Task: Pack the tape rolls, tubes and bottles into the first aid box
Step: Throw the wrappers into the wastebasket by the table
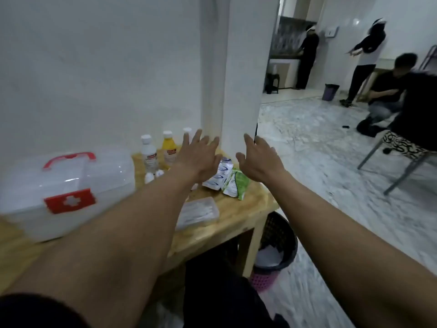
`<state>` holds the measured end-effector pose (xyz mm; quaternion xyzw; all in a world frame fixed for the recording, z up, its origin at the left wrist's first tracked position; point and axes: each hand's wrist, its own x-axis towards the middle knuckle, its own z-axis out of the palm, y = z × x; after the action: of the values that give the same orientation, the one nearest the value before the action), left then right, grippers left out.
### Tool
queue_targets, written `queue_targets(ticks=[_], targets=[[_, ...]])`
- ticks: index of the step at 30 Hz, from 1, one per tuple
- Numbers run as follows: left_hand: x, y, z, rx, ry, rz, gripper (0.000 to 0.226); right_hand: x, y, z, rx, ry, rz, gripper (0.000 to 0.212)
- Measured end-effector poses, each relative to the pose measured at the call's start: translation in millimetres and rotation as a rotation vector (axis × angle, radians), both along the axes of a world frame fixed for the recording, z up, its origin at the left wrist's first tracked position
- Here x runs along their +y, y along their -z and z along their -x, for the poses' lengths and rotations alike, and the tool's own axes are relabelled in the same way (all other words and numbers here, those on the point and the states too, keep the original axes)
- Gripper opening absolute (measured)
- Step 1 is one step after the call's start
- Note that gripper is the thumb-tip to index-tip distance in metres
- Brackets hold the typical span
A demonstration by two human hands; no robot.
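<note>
The translucent first aid box (71, 185) with a red handle and red cross latch stands closed at the left of the wooden table (246, 209). Behind it are a clear bottle (149, 153), a yellow bottle (169, 150) and a third white-capped bottle (187, 132), with small white caps (153, 175) in front. My left hand (198, 157) hovers open over the bottles' right side. My right hand (259, 160) hovers open above white and green tubes (227, 179). Both hands hold nothing. I see no tape rolls.
A clear flat plastic tray (198, 213) lies near the table's front edge. A black and pink waste basket (274, 252) stands under the right corner. A white pillar (238, 79) rises behind the table. A chair (402, 159) and three people are across the tiled floor at right.
</note>
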<state>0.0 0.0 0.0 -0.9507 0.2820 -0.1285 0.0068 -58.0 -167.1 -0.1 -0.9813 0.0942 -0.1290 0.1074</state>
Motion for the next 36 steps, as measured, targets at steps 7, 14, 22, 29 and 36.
queue_targets(ticks=[7, 14, 22, 29, 36], targets=[[-17, 12, -5, 0.116, -0.012, -0.206, 0.051, -11, 36, 8, 0.236, 0.096, -0.075, 0.076], [-35, 14, -5, 0.196, -0.161, -0.241, 0.045, -27, 43, 4, 0.316, 0.164, -0.291, 0.055], [-50, 10, -11, 0.275, -0.281, -0.019, 0.036, -42, 42, 2, 0.201, 0.226, -0.6, 0.037], [-70, -1, -21, 0.397, -0.401, 0.366, 0.009, -66, 24, 5, 0.24, 0.295, -1.076, 0.013], [-96, -22, -41, 0.519, -0.371, 0.67, 0.021, -101, 10, -2, 0.2, 0.327, -1.179, 0.022]])
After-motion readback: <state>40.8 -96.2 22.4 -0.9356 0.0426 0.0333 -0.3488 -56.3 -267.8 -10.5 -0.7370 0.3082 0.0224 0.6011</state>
